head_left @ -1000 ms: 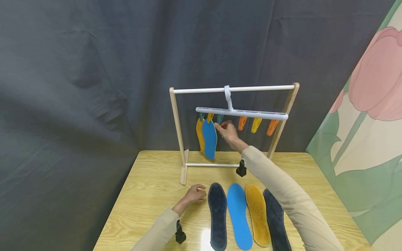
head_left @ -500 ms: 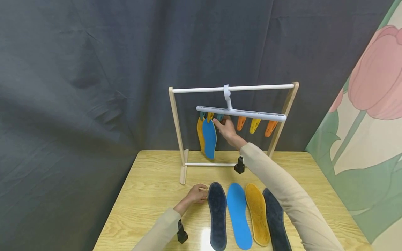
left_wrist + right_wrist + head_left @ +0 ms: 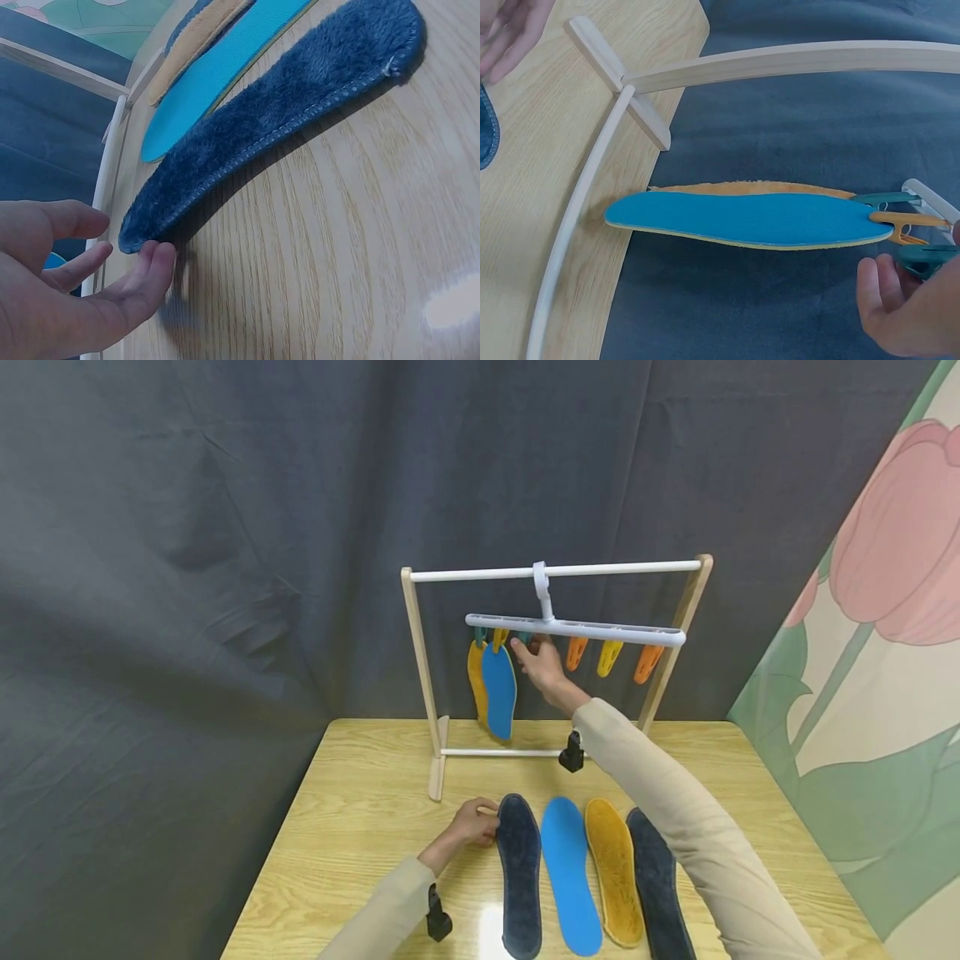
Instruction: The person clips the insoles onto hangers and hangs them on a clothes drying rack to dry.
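My right hand [image 3: 546, 667] is raised to the hanger [image 3: 577, 628] and grips a teal clothes peg [image 3: 924, 259] between thumb and fingers. Just left of it hangs a blue insole [image 3: 750, 217] in a yellow peg [image 3: 500, 637], with a tan insole [image 3: 476, 681] in another teal peg [image 3: 480, 634] behind. Down on the table, the left hand [image 3: 474, 823] is beside the far end of a dark fleecy insole [image 3: 247, 127]. Its fingertips reach the insole's edge, thumb and fingers apart.
A wooden rack [image 3: 422, 652] with white rods carries the hanger. Orange pegs [image 3: 577, 653] and a yellow peg [image 3: 610, 657] hang further right. On the table [image 3: 360, 793] lie another blue insole [image 3: 572, 877], a tan one [image 3: 615, 868] and a second dark one [image 3: 660, 885].
The left hand has moved slightly right, up to the dark insole's edge. My right hand has shifted a little up and left at the teal peg.
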{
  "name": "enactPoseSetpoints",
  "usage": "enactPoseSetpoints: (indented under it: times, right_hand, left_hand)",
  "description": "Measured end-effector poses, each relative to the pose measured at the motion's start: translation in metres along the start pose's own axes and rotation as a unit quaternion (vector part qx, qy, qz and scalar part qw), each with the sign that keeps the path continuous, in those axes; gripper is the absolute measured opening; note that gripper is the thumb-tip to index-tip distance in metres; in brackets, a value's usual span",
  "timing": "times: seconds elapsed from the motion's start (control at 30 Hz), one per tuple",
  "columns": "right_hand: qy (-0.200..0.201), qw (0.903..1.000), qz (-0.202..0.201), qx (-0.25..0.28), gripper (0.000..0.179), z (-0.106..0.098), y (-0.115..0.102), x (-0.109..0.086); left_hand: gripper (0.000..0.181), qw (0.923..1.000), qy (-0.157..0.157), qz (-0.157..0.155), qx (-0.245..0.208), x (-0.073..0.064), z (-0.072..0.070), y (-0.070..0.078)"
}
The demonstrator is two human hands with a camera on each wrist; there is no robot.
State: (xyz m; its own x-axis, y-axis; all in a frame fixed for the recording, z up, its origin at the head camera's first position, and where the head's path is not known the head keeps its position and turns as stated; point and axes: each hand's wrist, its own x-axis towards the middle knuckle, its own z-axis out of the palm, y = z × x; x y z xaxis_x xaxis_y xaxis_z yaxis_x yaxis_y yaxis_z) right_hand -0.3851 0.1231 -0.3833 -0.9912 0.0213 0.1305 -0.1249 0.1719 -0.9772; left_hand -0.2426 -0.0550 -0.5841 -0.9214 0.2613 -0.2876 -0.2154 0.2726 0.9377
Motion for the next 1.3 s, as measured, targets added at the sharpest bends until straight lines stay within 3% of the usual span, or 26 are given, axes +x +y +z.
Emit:
enactPoseSetpoints:
  times: [0.27,0.53,0.73,0.97,1.3]
  right_hand:
    - [0.007,1.0000,-0.005,-0.003,0.054,0.001,-0.002,0.000]
    - [0.019,0.9995,-0.023,-0.013,0.044,-0.002,-0.003,0.000]
    - [0.018,0.9994,-0.023,-0.018,0.055,-0.004,-0.005,0.000]
    - [0.020,0.9991,-0.031,-0.022,0.051,-0.004,-0.002,0.002]
    - [0.000,0.9984,-0.050,-0.026,0.041,-0.007,-0.003,0.000]
  left_hand:
    - [0.036,1.0000,-0.001,0.007,0.002,-0.001,0.003,0.007]
    - [0.042,0.9996,0.009,0.020,-0.016,0.000,0.010,0.007]
    - [0.050,0.9995,0.007,0.018,-0.026,0.000,0.014,0.009]
    - [0.039,0.9998,0.014,0.012,0.007,-0.003,0.014,0.009]
    - [0.026,0.9997,0.017,0.016,0.006,-0.003,0.007,0.011]
